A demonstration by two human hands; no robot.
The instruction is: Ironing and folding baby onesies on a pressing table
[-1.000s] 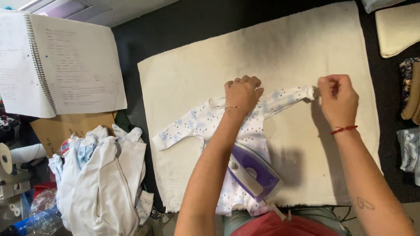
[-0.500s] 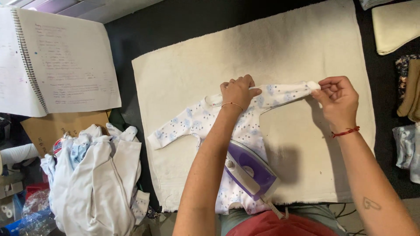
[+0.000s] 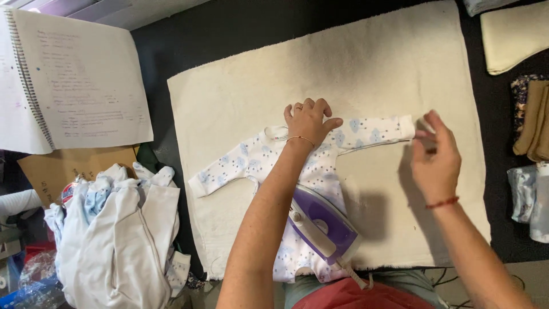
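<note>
Right hand (image 3: pixel 436 160) hovers just off the sleeve end, fingers loosely bent, holding nothing; purple iron (image 3: pixel 321 225) sits nearest, on the lower part of the baby suit (image 3: pixel 320 171). Left hand (image 3: pixel 309 121) presses flat, fingers spread, on the suit's collar. Suit lies sleeves out on the cream pad (image 3: pixel 354 63); notebook (image 3: pixel 68 80) far left.

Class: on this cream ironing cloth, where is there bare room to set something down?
Free: the cream cloth above the baby garment, and below its right sleeve, left of the right hand. Crowded: around the purple iron and left hand.
</note>
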